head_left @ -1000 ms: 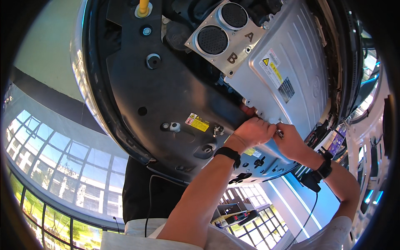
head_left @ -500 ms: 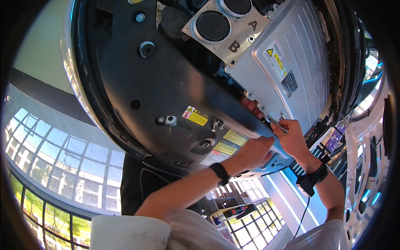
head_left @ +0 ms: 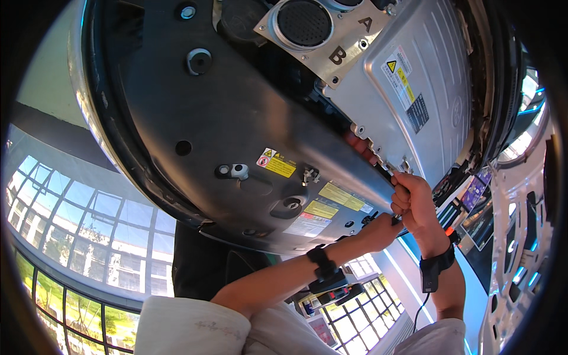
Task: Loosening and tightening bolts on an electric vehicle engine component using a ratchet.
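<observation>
My right hand (head_left: 411, 200) is closed like a fist at the lower edge of a silver metal housing (head_left: 435, 77). A slim metal tool (head_left: 391, 169) sticks out from its fingers toward the housing's corner; its exact kind is hidden by the grip. My left hand (head_left: 380, 232) sits just below and left of the right one, its fingers closed at a small dark metallic bit (head_left: 396, 219). Whether that bit belongs to the same tool, I cannot tell. Red-orange parts (head_left: 361, 146) show in the gap beside the housing. A black cover panel (head_left: 236, 118) spreads to the left.
Yellow labels (head_left: 322, 210) and a small metal latch (head_left: 310, 176) sit on the black panel. A silver plate with round black grilles (head_left: 305, 23) is at the top. White perforated framework (head_left: 515, 254) stands at the right. A cable (head_left: 420, 313) hangs from my right wrist's device.
My left hand has moved down from the panel's edge to below my right hand. The right hand has turned and its fingers have curled further round the tool. The view has shifted slightly.
</observation>
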`<action>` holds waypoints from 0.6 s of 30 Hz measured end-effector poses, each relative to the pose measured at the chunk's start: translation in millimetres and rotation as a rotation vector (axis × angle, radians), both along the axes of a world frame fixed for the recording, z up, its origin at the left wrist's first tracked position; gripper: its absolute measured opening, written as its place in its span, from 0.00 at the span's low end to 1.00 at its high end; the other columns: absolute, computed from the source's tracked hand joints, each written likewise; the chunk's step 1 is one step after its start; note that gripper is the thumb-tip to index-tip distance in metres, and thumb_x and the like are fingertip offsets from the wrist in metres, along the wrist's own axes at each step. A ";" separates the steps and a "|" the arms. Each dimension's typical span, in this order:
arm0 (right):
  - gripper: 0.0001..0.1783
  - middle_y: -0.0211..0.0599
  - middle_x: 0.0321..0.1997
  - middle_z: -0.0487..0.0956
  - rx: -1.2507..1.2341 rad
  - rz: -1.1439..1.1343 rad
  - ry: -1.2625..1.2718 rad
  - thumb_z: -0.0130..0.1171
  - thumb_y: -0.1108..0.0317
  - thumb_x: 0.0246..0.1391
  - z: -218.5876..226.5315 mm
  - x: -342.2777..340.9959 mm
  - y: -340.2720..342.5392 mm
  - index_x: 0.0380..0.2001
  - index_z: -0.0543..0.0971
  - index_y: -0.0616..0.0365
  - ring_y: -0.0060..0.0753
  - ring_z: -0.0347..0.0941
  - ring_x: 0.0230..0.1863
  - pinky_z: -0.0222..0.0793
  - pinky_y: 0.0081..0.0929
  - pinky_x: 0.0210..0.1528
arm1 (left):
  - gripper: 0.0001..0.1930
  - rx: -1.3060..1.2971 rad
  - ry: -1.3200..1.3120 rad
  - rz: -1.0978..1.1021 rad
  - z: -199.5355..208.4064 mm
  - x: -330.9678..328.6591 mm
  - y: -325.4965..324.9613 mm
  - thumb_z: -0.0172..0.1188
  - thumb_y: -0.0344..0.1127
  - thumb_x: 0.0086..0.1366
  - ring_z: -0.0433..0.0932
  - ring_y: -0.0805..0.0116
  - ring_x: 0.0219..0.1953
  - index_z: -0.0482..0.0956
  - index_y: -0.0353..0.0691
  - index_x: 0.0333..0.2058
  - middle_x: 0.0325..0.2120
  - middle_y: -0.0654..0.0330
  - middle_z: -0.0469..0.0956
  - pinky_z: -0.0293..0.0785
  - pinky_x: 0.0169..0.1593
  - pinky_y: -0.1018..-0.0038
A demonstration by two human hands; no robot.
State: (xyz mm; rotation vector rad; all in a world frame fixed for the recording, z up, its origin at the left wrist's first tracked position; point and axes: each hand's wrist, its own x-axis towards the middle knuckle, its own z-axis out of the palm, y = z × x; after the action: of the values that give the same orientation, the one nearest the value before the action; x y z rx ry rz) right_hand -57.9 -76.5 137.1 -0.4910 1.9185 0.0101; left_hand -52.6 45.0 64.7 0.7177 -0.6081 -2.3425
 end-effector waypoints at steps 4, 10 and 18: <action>0.11 0.16 0.09 0.49 -0.015 -0.357 -0.117 0.46 0.65 0.61 -0.8 11.7 2.4 0.25 0.68 0.55 0.15 0.41 0.09 0.37 0.20 0.14 | 0.27 0.014 -0.245 -0.187 10.2 65.4 0.7 0.49 0.54 0.67 0.77 0.42 0.33 0.73 0.29 0.31 0.27 0.40 0.76 0.71 0.38 0.55; 0.10 0.18 0.08 0.52 -0.023 -0.312 -0.111 0.47 0.67 0.60 -0.9 9.7 7.0 0.25 0.69 0.57 0.16 0.44 0.08 0.40 0.20 0.14 | 0.27 -0.095 -0.280 -0.228 3.0 63.0 2.3 0.47 0.55 0.67 0.77 0.40 0.35 0.73 0.29 0.36 0.31 0.38 0.77 0.72 0.42 0.56; 0.16 0.46 0.10 0.69 -0.409 1.392 0.280 0.54 0.68 0.55 -0.2 10.1 -13.3 0.16 0.73 0.65 0.43 0.62 0.11 0.58 0.35 0.17 | 0.12 0.353 1.041 0.596 -12.0 -74.1 -52.8 0.60 0.35 0.64 0.72 0.75 0.39 0.72 0.38 0.43 0.39 0.61 0.74 0.72 0.43 0.75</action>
State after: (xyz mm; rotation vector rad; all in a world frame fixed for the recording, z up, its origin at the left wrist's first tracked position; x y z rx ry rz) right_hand -47.8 -89.9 136.9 -2.0821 1.4567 0.6136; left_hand -126.7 -7.7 52.7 -0.2290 0.4324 -1.8904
